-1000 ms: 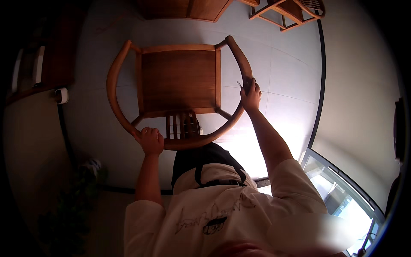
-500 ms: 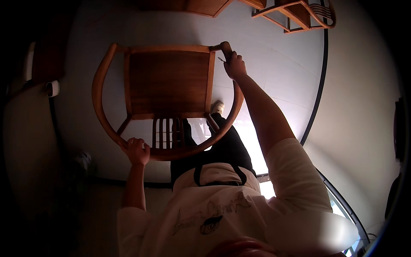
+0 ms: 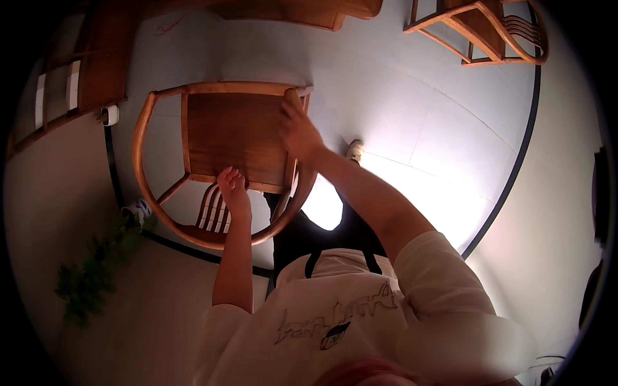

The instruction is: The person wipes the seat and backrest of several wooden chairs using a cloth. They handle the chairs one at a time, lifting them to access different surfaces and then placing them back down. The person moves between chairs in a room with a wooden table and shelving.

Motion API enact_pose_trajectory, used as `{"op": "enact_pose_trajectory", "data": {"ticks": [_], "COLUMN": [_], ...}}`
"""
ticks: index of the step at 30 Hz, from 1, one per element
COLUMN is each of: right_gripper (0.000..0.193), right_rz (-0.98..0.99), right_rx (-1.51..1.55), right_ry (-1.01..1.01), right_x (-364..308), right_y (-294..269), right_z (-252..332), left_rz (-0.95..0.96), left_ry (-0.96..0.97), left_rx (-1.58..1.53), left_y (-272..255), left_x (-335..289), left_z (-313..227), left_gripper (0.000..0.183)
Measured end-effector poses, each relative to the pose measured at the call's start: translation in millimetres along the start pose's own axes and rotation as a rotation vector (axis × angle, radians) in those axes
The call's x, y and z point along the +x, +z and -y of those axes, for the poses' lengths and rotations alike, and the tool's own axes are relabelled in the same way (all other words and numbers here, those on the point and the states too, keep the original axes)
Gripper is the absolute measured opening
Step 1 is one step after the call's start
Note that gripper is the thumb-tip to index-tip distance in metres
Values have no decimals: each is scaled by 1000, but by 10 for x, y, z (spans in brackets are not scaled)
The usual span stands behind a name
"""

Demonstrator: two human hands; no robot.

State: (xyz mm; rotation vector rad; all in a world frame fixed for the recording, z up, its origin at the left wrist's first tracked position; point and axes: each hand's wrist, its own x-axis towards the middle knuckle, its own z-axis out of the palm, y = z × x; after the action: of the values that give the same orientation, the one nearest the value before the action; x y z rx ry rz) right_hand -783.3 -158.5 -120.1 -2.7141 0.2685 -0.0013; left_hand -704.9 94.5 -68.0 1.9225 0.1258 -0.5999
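Note:
A brown wooden armchair [image 3: 235, 138] with a curved top rail stands in front of me, its slatted back toward my body. My right hand [image 3: 300, 134] is at the front end of its right arm, fingers bent over the wood. Part of that arm is hidden beneath the hand. My left hand [image 3: 234, 192] is off the rail, above the rear edge of the seat beside the back slats [image 3: 214, 209]. Its fingers are loosely apart, with nothing seen in them. Whether they touch the chair I cannot tell.
Another wooden armchair [image 3: 483, 29] stands at the far right. A wooden table edge [image 3: 283, 14] lies ahead. At left are a wooden cabinet [image 3: 106, 61], a small white pot [image 3: 110, 115] and a green plant [image 3: 96, 273]. A dark baseboard [image 3: 526, 145] borders the right wall.
The armchair has shifted slightly left in view and turned. My left hand has let go of the curved rail and moved right, over the back. The right hand has moved left with the chair arm.

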Motion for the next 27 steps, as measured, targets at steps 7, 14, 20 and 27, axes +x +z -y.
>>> {"op": "enact_pose_trajectory", "data": {"ticks": [7, 14, 20, 27], "right_gripper": [21, 20, 35, 46], "right_rz": [-23, -47, -586, -263], "right_rx": [585, 1330, 893, -105], "right_ry": [-350, 800, 712, 157], "right_x": [-1822, -1877, -86, 1121], "right_y": [3, -312, -1336, -1581], "right_z": [814, -852, -2646, -3193], "left_rz": [34, -152, -44, -192], "left_ry": [-220, -231, -152, -318], "left_rx": [602, 1059, 1035, 1095], "left_y": [2146, 2946, 2765, 2912], "left_x": [675, 611, 741, 622], "left_z": [-861, -802, -629, -893], "left_gripper": [73, 75, 61, 64]}}
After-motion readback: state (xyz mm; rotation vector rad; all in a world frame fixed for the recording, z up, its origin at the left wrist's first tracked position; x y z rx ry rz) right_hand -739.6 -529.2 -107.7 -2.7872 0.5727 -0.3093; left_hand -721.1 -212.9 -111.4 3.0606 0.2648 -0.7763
